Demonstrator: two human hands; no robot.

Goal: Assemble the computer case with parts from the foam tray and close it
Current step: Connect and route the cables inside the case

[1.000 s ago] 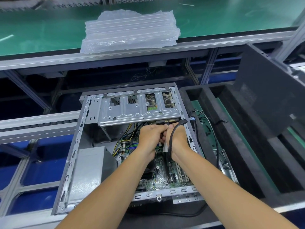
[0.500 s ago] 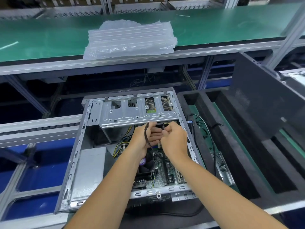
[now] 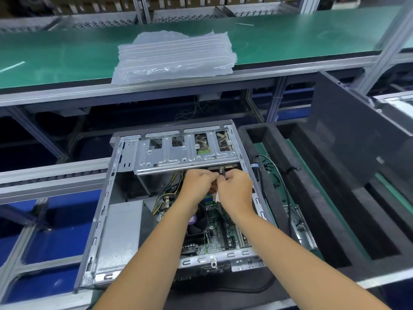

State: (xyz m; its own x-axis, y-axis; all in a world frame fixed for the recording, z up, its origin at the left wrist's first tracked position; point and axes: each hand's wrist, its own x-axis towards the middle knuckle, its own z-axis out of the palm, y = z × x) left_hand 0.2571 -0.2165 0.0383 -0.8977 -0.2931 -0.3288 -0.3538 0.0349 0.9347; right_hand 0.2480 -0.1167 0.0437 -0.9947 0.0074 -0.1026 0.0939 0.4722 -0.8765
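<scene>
Hands together inside computer case (image 3: 107,198), left hand (image 3: 196,186) & right hand (image 3: 237,191) curled, pinching small connector (image 3: 221,171).

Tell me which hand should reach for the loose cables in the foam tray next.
Right, probably. The right hand is nearer the foam tray, where the black cables lie just past the case wall. The left hand would have to cross over.

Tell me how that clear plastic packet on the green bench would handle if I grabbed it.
The clear plastic packet looks like thin ribbed air-cushion film, so probably very light and floppy. Its glossy surface may be slippery. Lying flat on the green bench, it shouldn't roll.
</scene>
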